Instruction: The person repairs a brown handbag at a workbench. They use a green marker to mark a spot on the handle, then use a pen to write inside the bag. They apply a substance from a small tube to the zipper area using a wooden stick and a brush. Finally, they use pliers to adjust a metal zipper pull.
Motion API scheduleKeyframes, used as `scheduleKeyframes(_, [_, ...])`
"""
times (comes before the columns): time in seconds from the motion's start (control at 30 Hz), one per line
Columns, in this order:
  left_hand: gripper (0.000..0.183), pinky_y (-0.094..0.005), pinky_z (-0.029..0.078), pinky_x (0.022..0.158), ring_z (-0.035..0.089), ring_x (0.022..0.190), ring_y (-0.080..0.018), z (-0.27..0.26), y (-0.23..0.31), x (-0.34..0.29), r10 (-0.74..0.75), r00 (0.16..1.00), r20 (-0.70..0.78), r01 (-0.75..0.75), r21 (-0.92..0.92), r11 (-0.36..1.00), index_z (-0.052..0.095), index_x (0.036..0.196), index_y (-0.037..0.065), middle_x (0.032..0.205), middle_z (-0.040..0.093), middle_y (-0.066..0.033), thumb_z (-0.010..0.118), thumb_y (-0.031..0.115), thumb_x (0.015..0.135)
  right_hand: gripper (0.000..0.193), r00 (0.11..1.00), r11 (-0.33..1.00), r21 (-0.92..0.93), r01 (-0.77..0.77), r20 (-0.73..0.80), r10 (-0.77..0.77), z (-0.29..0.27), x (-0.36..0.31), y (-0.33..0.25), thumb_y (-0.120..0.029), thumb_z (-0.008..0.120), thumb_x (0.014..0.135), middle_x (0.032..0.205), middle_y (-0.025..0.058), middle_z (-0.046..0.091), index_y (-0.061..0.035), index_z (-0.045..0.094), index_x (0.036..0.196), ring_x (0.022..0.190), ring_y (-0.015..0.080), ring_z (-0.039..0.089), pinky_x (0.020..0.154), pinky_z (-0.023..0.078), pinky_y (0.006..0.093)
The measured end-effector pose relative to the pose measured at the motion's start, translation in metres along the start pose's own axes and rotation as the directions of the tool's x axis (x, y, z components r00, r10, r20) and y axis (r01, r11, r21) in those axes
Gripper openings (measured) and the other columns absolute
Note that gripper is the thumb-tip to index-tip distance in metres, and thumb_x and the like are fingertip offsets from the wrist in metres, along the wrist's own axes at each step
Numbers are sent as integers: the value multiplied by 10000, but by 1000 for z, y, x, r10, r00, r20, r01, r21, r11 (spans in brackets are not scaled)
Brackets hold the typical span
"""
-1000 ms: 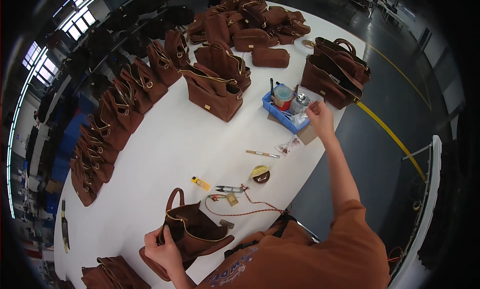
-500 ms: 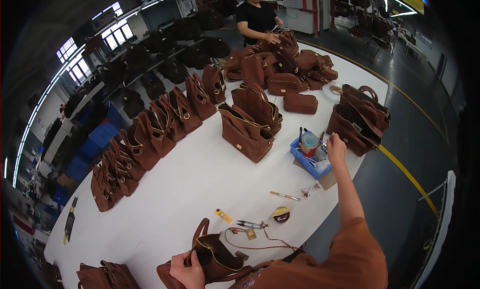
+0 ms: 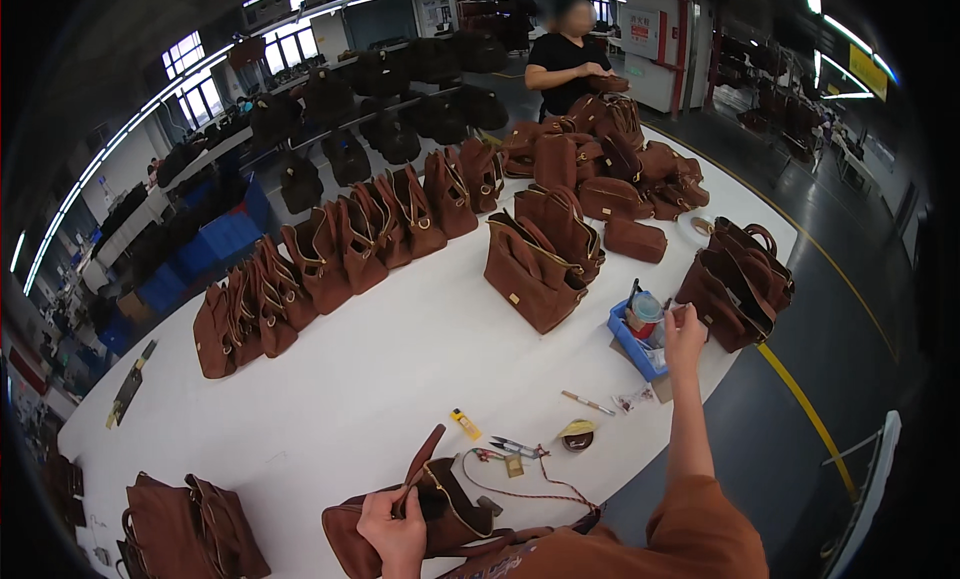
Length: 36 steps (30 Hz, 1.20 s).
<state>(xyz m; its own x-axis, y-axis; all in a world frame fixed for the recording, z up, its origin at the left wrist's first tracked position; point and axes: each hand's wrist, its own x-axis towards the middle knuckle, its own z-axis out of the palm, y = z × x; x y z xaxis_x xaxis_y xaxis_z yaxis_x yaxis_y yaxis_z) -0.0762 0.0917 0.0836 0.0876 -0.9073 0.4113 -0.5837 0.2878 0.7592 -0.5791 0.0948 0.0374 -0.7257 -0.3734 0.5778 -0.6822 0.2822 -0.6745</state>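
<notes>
In front of me an open brown handbag [image 3: 350,541] with a gold-toned zip lies tilted on the white table. My left hand [image 3: 393,529] is closed on its rim, by the base of the raised handle. My right arm reaches out to a blue plastic basket [image 3: 632,355] at the right edge of the table. There my right hand [image 3: 686,341] is over the basket's right side with its fingertips pinched together; what they hold, if anything, is too small to tell. A round tub with a pale blue lid [image 3: 648,307] stands in the basket.
Snips [image 3: 514,446], a yellow lighter-like item [image 3: 465,424], a small round tin [image 3: 577,437], a pen [image 3: 587,403] and a cord [image 3: 530,496] lie nearby. Brown handbags [image 3: 370,229] line the far left edge. A co-worker [image 3: 570,64] stands behind piled bags.
The whole view has shifted, with my head turned a little. My right hand stays by the basket and my left on the bag. The co-worker has lifted a small brown pouch.
</notes>
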Motion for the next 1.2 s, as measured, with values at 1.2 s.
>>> scheduleKeyframes(1.2, [153,-276,485,540,619,601,-185,0,-16,-13,58,998,9,-58,-10,998,688,821,15,720,634,-93,757,-48,701,114,686,700,684,-208,612,-394,12,-256,-277,-52,665,908,795,86,656,25,583,928,641,129,666,528,507,233])
